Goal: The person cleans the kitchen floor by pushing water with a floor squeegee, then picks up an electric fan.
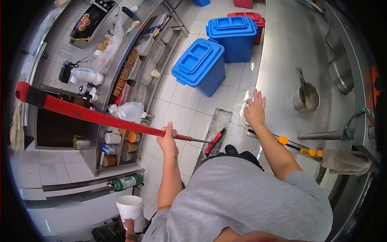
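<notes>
My left hand (167,144) is wrapped round the lower part of the pole of a long floor squeegee (100,121). The red pole rises toward the left and has a black band near its top. A thin metal rod joins it to a short red-and-black head (215,142), low over a wet, dark strip of floor (215,121) in front of my feet. My right hand (255,109) holds nothing, fingers spread, at the edge of the steel counter (282,72). Whether it rests on the metal, I cannot tell.
Blue lidded bins (199,64) and red bins stand ahead. A pot (306,99) with a ladle sits on the right counter; yellow-ended handles (283,140) hang below. Loaded shelves (133,80) line the left. Another person's hand (130,230) holds a white bucket (131,209).
</notes>
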`<state>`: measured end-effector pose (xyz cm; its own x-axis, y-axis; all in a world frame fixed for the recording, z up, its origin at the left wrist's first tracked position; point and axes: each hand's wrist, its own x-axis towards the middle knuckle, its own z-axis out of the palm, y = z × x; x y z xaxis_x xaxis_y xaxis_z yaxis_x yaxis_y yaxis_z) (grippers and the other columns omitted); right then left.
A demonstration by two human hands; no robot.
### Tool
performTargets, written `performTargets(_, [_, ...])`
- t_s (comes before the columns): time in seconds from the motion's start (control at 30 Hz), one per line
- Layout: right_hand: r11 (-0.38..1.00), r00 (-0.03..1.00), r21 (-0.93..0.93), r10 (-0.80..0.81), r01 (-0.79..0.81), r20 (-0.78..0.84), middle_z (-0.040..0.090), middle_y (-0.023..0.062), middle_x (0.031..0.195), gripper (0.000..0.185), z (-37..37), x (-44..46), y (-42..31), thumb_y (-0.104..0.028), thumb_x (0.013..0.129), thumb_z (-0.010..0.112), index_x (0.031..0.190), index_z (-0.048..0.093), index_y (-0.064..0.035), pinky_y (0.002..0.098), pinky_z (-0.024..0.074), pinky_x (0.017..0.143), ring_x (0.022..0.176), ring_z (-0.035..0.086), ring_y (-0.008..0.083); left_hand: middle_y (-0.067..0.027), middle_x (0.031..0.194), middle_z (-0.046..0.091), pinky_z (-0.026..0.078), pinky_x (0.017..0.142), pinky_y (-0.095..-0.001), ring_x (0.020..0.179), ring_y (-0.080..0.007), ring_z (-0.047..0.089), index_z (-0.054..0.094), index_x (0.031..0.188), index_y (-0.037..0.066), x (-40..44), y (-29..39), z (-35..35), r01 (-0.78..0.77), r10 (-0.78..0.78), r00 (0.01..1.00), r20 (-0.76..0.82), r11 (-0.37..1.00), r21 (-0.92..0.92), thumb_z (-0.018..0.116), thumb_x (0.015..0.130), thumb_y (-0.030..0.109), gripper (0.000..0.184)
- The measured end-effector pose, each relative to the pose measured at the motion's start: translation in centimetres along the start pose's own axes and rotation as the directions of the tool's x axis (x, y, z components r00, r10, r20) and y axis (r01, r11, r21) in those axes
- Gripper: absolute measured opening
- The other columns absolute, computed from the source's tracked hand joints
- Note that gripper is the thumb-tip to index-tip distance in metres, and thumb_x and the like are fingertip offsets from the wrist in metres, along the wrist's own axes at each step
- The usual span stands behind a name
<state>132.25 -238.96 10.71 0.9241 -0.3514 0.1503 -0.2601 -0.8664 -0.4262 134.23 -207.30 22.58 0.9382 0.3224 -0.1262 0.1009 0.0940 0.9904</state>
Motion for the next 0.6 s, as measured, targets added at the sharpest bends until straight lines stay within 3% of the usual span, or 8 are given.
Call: performTargets(0.6, [1.000, 1.000, -0.020, 0.012, -0.012, 0.023, 0.026, 0.0214, 0.145, 0.019, 0.09, 0.02, -0.07, -0.011, 0.073, 0.061, 0.089, 0.063, -0.0016, 0.0477, 0.0121, 0.112, 0.137, 0.019, 0.0347, -0.0005, 0.052, 0.041, 0.038, 0.058, -0.0289, 0.052, -0.0131, 0.043, 0.040, 0.054, 0.011, -0.22, -0.04, -0.43, 0.013, -0.013, 0.999, 0.039, 1.000, -0.002, 0.064, 0.086, 0.015, 0.041])
